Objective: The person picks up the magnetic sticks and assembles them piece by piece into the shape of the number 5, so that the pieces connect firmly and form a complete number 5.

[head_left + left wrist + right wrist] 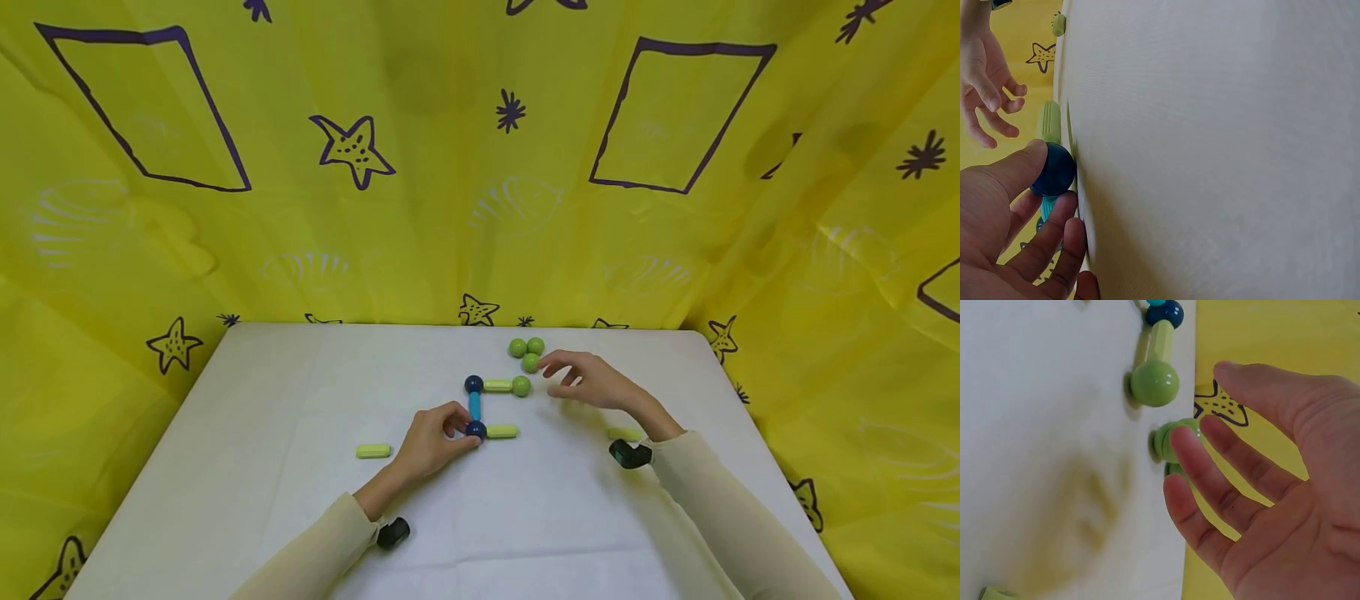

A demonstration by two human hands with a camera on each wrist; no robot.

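Left-hand grip (435,437): pinched on near dark-blue ball (476,429).
Right-hand grip (592,381): fingers apart, near three green balls (530,361).
Blue rod (475,407): on the desk (225,400), linking near dark-blue ball to far dark-blue ball (474,384).
Two yellow-green rods (502,431): touching these, one each.

Glossy navy ball (476,429) in left hand (429,440), at corner of blue rod (475,407) and lime rod (502,431), green balls (517,348) near right hand (592,382)
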